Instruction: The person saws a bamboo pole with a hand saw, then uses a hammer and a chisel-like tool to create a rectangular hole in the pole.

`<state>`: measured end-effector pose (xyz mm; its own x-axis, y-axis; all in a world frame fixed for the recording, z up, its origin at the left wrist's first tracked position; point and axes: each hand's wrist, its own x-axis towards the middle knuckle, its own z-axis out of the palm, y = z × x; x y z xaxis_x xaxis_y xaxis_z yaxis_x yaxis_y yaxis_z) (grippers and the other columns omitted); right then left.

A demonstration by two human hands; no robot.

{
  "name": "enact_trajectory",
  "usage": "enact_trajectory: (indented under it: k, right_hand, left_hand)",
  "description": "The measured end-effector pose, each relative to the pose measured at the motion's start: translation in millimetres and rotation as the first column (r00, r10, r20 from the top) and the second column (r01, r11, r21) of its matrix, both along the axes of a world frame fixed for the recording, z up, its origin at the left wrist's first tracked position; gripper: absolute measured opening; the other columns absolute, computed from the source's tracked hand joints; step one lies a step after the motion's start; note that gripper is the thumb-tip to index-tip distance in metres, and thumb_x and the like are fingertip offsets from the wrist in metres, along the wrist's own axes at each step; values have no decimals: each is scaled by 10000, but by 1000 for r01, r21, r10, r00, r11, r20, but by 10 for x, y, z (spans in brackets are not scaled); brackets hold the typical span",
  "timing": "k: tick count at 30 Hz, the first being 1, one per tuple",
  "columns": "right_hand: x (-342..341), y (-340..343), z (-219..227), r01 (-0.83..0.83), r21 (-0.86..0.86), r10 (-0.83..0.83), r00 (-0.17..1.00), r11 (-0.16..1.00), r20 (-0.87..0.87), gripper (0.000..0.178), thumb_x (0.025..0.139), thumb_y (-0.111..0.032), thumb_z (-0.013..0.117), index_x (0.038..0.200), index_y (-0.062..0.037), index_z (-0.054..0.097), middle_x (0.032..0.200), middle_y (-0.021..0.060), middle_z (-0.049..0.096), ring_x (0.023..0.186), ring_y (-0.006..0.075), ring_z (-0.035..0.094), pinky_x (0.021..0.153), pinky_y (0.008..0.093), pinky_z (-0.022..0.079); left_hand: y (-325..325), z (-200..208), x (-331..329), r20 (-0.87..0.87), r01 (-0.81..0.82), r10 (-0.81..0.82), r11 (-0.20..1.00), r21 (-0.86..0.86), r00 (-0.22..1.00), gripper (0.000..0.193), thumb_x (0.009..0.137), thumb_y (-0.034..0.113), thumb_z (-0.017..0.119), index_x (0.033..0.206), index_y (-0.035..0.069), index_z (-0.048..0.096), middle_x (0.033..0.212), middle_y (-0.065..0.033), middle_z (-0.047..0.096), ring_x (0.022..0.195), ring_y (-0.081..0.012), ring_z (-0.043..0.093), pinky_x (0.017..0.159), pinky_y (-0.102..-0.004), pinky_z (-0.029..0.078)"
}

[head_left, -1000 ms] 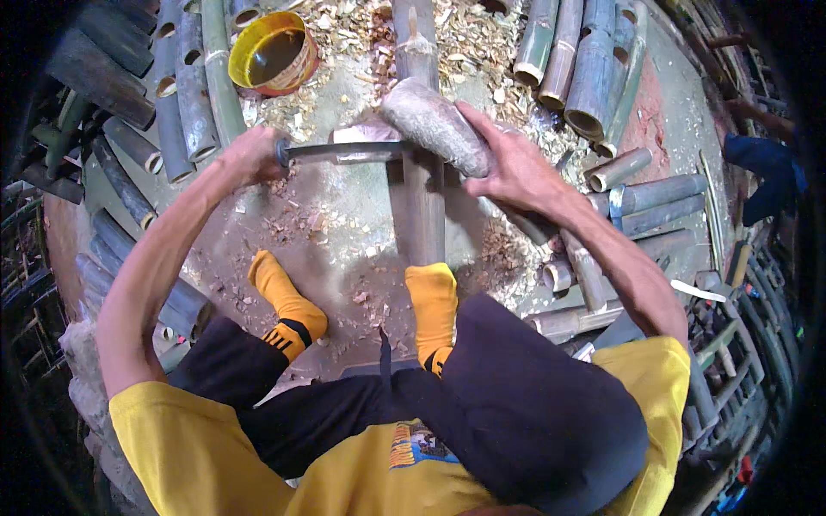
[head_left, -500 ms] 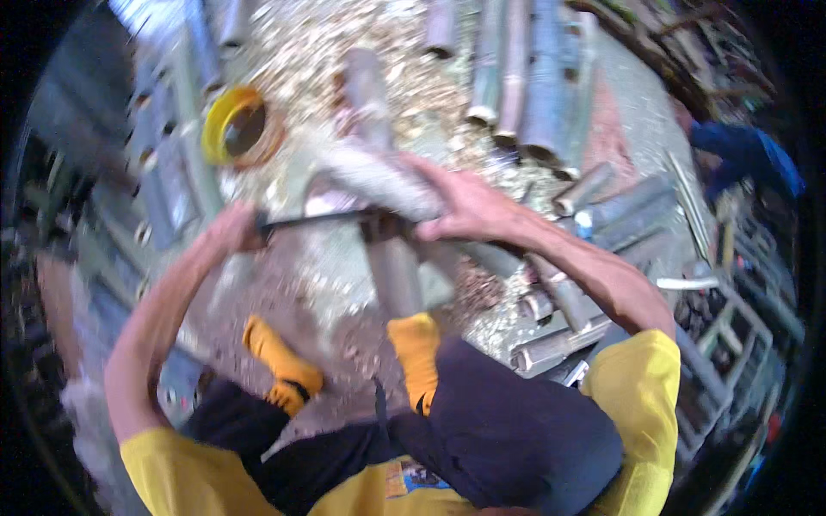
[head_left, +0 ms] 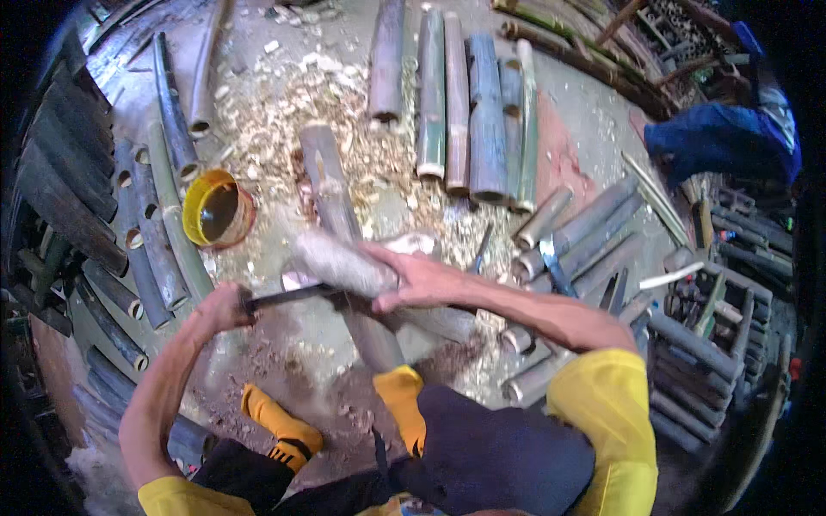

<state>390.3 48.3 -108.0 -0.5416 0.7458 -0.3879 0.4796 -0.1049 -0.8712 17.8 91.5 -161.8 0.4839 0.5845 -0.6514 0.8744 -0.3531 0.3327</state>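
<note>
My left hand [head_left: 225, 307] is closed round the handle of a dark, narrow-bladed knife [head_left: 288, 297]. The blade runs rightward and its far end disappears under a short, thick, pale grey cylinder [head_left: 340, 265], wood or bamboo. Around that cylinder's right end my right hand [head_left: 413, 279] is wrapped, the thumb on the near side. Beneath both lies a longer bamboo pole [head_left: 327, 185], pointing away from me. An orange-socked foot [head_left: 401, 400] is at the pole's near end. Whether the blade touches the pole is hidden.
A yellow bucket [head_left: 200, 196] stands left of the wood chips [head_left: 284, 112] on the floor. Bamboo tubes [head_left: 489, 120] lie beyond my right hand, and more [head_left: 151, 232] to the left. A knife-like tool [head_left: 555, 268] rests among short tubes. A person in blue [head_left: 714, 142] is at far right.
The view has shifted, so the scene and both hands sit lower in the picture. Against the floor, the hands, knife and grey cylinder have hardly moved; both grips are unchanged.
</note>
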Motion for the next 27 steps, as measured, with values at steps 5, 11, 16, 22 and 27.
enact_trajectory:
  k: [5,11,16,22,27]
  right_hand:
    - [-221,-20,400,366,427,-245,918,827,-312,955,695,-384,705,1419,-77,164,1347,234,380,1221,325,416,1035,385,311]
    - [-54,-182,-227,3,59,-11,992,998,123,928,681,-376,688,1416,-111,187,1298,250,427,1136,356,485,999,425,363]
    - [216,-522,-233,408,190,-420,907,893,23,959,666,-366,709,1421,-100,182,1294,241,438,1124,316,511,956,382,394]
    - [563,-1038,-255,644,183,-660,750,743,36,951,656,-305,700,1409,-29,190,1354,220,363,1214,291,412,1013,371,321]
    - [676,-1471,-454,652,210,-682,720,728,126,963,651,-317,710,1409,-28,191,1359,222,355,1207,292,417,1008,375,327]
  left_hand:
    - [37,7,-36,-52,-85,85,996,-5,995,239,611,214,697,741,21,642,705,-181,624,655,-326,620,614,-404,495]
    - [144,-116,-90,66,-118,131,978,-170,989,201,618,200,669,677,17,609,645,-175,597,591,-316,586,560,-399,466]
    - [-445,-26,39,100,-168,140,913,371,985,202,648,180,635,810,63,608,659,-168,594,623,-332,604,577,-423,484]
    - [-1100,-181,-83,261,-314,200,783,537,945,310,664,137,636,963,124,557,775,-89,597,702,-287,613,603,-431,487]
    - [-1245,-37,184,234,16,-203,787,617,951,267,630,105,628,868,99,507,760,-76,496,759,-246,558,685,-375,440]
